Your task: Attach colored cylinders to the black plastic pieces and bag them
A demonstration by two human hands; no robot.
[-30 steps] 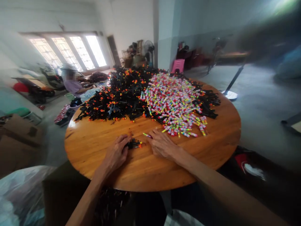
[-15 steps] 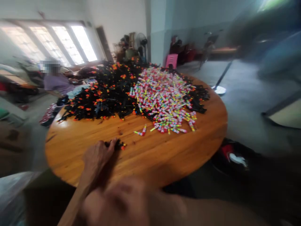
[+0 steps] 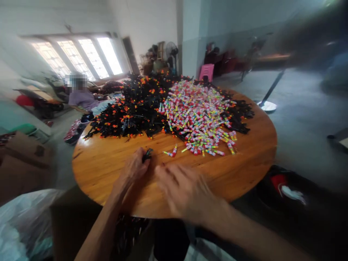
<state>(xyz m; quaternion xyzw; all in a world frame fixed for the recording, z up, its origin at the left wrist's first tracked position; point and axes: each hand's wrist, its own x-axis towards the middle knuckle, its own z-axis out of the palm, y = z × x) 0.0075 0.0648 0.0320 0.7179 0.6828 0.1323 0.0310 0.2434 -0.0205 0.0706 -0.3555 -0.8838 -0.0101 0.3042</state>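
My left hand (image 3: 136, 163) is over the near left part of the round wooden table (image 3: 114, 156), closed around a small black plastic piece (image 3: 147, 154) that pokes out past the thumb. To its right, my right hand (image 3: 185, 188) is smeared by motion. Its fingers point toward the left hand, and a speck of red shows by the fingertips; whether it holds anything cannot be made out. Two or three small tubes with pink-white labels and yellow ends (image 3: 171, 151) lie just beyond the hands. Behind them spreads a large heap of similar tubes (image 3: 201, 112).
A pile of black plastic pieces with orange and yellow tips (image 3: 127, 116) covers the table's far left. Another person (image 3: 83, 98) sits beyond it. A pink stool (image 3: 206, 72), a dustpan (image 3: 268, 106), cardboard boxes (image 3: 27, 156) and a plastic bag (image 3: 29, 224) stand around.
My right hand has come up from the bottom edge to over the table, near the left hand. The black piece's orange and yellow end no longer shows. The view has shifted.
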